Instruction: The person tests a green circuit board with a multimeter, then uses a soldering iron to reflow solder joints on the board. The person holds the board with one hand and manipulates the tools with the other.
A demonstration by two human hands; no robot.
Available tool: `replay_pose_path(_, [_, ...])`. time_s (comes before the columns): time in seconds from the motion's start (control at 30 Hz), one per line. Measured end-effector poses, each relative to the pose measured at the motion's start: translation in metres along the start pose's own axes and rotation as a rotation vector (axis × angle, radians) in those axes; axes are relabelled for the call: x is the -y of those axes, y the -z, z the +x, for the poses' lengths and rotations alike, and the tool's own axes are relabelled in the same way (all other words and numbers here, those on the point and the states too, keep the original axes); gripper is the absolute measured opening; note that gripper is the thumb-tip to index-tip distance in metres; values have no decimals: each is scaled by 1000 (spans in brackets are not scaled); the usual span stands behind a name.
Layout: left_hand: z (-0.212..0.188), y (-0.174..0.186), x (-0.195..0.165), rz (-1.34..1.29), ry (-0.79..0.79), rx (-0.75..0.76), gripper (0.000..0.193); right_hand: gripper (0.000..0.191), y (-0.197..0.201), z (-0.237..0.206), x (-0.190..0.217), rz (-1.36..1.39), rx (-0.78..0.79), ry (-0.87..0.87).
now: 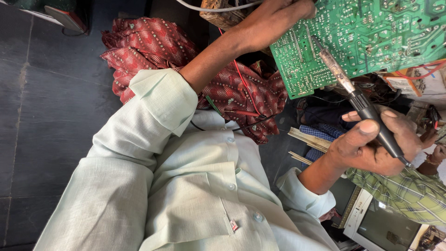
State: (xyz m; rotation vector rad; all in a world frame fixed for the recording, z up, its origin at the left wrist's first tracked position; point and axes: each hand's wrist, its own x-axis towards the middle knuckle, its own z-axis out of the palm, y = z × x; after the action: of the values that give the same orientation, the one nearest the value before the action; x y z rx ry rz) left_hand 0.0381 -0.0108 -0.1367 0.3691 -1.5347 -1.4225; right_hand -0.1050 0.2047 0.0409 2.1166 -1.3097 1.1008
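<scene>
I see the green circuit board [371,37] at the top right of the head view, solder side toward me, tilted so its lower left corner drops toward the red patterned cloth [158,46]; my left hand [278,16] grips the board at its upper left edge, fingers closed round the rim, the bare forearm running down to a rolled pale green sleeve [162,97]; my right hand [376,144] sits below the board and is wrapped shut round the black handle of a soldering iron [357,100], thumb lying along the grip; the iron's long axis runs diagonally, from the handle at lower right up and left to the metal tip, which lies against the board's face near its left part, though I cannot tell whether the tip actually touches a joint; so the board lies above and slightly left of the right hand, and the left hand is the nearer one, being already on it; a thin red wire [241,83] trails down from under the board across the cloth; further out, a checked green sleeve [409,190] of another person reaches in at the right edge, just under my right hand; below it stands a white monitor [381,225]; the dark tiled floor [42,116] fills the left side
</scene>
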Motion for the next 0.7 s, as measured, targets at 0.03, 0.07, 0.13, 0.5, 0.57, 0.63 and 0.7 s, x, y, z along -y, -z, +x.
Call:
replay_pose_path(0.03, [0, -1, 1, -11, -19, -6, 43, 43, -1, 0, 0, 1, -10, 10])
replay_pose_path(0.07, [1, -1, 2, -22, -38, -13, 43, 43, -2, 0, -1, 3, -19, 19])
replay_pose_path(0.13, [1, -1, 4, -27, -66, -24, 44, 42, -1, 1, -1, -8, 4, 38])
replay_pose_path(0.5, [1, -3, 10, -4, -53, -7, 52, 44, 2, 1, -1, -60, -4, 39])
replay_pose_path(0.57, [1, -4, 13, -6, -76, -11, 53, 45, 1, 0, -1, -56, -7, 30])
replay_pose_path(0.63, [1, -5, 15, 0, -75, -7, 53, 45, 0, -1, 0, -44, -14, 13])
replay_pose_path(0.7, [2, -5, 17, 19, -52, 0, 54, 46, -1, -1, 1, -42, -16, 4])
